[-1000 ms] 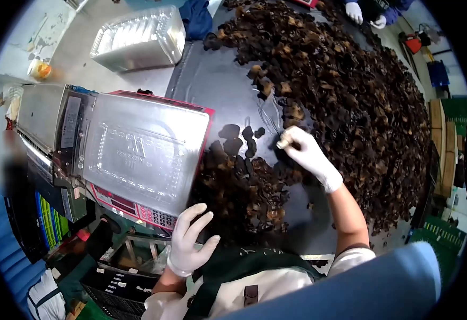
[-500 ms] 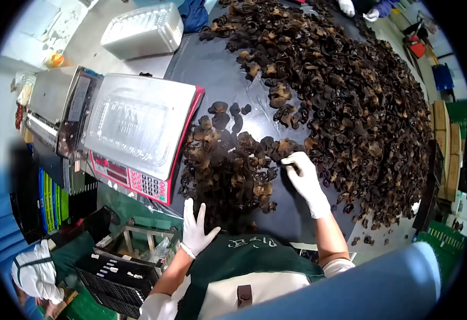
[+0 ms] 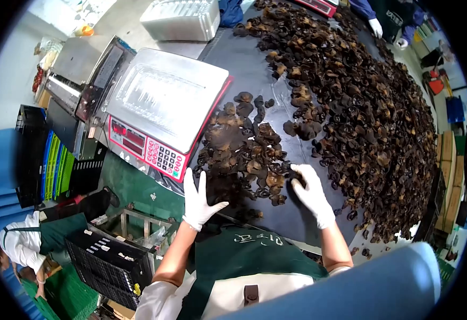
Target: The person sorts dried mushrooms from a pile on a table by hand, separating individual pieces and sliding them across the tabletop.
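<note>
Dark brown wood ear mushrooms lie in a small pile [image 3: 244,160] on the black tabletop, in front of me. My left hand [image 3: 197,201], in a white glove, has its fingers spread and holds nothing; it is by the near left edge of that pile, close to the scale's corner. White-gloved too, my right hand [image 3: 313,194] curls at the pile's right edge, with dark mushroom pieces at its fingertips. A much larger heap of wood ear mushrooms [image 3: 372,122] spreads along the right and far side. Two loose pieces [image 3: 303,129] sit between pile and heap.
Left of the pile stands a red-edged digital scale [image 3: 164,101] with a clear plastic tray on its platform. Stacked clear trays [image 3: 183,20] are behind it. Black crates [image 3: 108,266] and a bending co-worker [image 3: 31,240] are lower left. Another person's gloved hand [image 3: 376,28] is at the far end.
The view has shifted. My right hand has come nearer my body and left, and a gap shows between small pile and heap. My left hand is still spread, now closer to the scale.
</note>
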A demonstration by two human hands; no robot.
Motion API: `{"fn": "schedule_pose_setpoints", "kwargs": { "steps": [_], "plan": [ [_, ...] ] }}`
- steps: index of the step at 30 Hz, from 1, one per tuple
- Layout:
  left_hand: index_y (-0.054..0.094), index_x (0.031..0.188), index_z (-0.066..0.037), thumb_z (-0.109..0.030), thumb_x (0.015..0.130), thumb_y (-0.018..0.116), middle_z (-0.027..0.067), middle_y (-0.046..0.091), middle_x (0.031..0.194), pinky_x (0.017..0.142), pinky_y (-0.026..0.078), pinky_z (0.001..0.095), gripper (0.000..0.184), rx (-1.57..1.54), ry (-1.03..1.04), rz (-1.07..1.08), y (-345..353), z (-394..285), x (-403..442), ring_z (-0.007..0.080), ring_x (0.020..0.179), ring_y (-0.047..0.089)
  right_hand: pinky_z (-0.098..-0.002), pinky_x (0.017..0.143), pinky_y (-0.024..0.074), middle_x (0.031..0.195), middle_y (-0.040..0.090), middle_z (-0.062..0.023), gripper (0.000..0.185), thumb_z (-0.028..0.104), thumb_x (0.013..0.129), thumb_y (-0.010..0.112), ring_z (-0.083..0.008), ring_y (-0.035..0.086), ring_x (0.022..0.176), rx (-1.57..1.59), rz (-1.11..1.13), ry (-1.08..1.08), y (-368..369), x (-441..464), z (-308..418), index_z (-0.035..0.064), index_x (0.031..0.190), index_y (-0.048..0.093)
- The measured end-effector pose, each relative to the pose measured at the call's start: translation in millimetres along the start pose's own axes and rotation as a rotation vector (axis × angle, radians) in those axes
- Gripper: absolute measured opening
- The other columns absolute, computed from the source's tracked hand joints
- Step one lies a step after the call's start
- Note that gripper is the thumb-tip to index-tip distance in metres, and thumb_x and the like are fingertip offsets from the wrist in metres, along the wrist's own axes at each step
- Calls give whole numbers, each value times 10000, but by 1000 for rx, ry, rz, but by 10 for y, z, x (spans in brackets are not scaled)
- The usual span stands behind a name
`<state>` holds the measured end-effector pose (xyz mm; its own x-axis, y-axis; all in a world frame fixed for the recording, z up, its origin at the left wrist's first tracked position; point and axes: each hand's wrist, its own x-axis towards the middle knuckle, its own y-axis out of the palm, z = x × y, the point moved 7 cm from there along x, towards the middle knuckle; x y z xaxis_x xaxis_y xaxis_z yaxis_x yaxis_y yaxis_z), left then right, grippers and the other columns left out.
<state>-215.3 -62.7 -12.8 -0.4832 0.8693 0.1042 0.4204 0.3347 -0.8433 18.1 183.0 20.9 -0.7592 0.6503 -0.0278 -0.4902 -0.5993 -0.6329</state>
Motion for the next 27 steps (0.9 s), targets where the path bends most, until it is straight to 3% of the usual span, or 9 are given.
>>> {"fn": "schedule_pose_setpoints", "kwargs": {
  "steps": [2, 5, 9, 12, 14, 18, 23, 27],
  "plan": [
    [259, 1552, -34, -613, 652, 827, 370, 120, 1572, 1180, 178, 590, 1211, -36, 5, -13, 33, -15, 93, 534, 1459, 150, -471, 1104, 349, 1405, 485, -206, 803, 282, 709, 821, -387, 438, 1305, -185, 79, -12, 182, -223, 83, 45, 1403, 493],
    [298, 1530, -34, -650, 640, 815, 304, 205, 1533, 1158, 226, 593, 1199, -45, 53, -30, 191, -129, 185, 510, 1424, 205, -539, 1108, 294, 1489, 389, -233, 1040, 561, 655, 803, -436, 386, 1331, -296, 109, -151, 415, -407, 254, 39, 1467, 417],
    [399, 1453, -37, -622, 635, 832, 229, 340, 1410, 1126, 296, 572, 1095, -167, 186, -127, 283, -472, 311, 460, 1328, 331, -548, 1102, 304, 1513, 343, -275, 1024, 612, 714, 748, -459, 366, 1352, -256, 15, -302, 755, -372, 338, 33, 1481, 396],
    [432, 1434, -48, -594, 645, 835, 216, 373, 1395, 1113, 313, 553, 1040, -259, 225, -111, 395, -685, 366, 430, 1298, 363, -546, 1133, 302, 1536, 289, -323, 941, 523, 770, 732, -490, 351, 1381, -144, 8, -336, 1015, -109, 395, 34, 1494, 382],
    [480, 1406, -71, -529, 636, 857, 189, 421, 1375, 1094, 340, 528, 971, -308, 272, -96, 412, -778, 399, 401, 1271, 401, -535, 1136, 323, 1530, 303, -326, 836, 348, 766, 746, -490, 368, 1378, -130, 34, -305, 1114, 48, 432, 44, 1472, 415],
    [555, 1324, -27, -277, 651, 892, 194, 481, 1364, 1054, 426, 481, 793, -477, 225, -180, 397, -748, 432, 389, 1240, 490, -514, 1076, 420, 1502, 371, -274, 776, 232, 726, 773, -485, 456, 1313, -34, -12, -325, 1077, 35, 373, 70, 1424, 475],
    [623, 1198, 6, -77, 758, 825, 164, 600, 1243, 990, 481, 406, 491, -969, 126, -201, 203, -955, 620, 312, 1142, 602, -462, 1016, 471, 1330, 548, -209, 603, 115, 766, 774, -410, 550, 1233, 270, -166, -469, 749, 101, 826, 67, 1321, 543],
    [629, 1145, -40, 4, 782, 779, 155, 599, 1224, 991, 485, 383, 396, -1021, 42, -287, -96, -966, 998, 279, 1149, 598, -379, 938, 490, 1182, 589, -159, 376, -8, 823, 651, -297, 594, 1096, 380, -204, -339, 591, 501, 1133, 21, 1190, 570]
  ]
}}
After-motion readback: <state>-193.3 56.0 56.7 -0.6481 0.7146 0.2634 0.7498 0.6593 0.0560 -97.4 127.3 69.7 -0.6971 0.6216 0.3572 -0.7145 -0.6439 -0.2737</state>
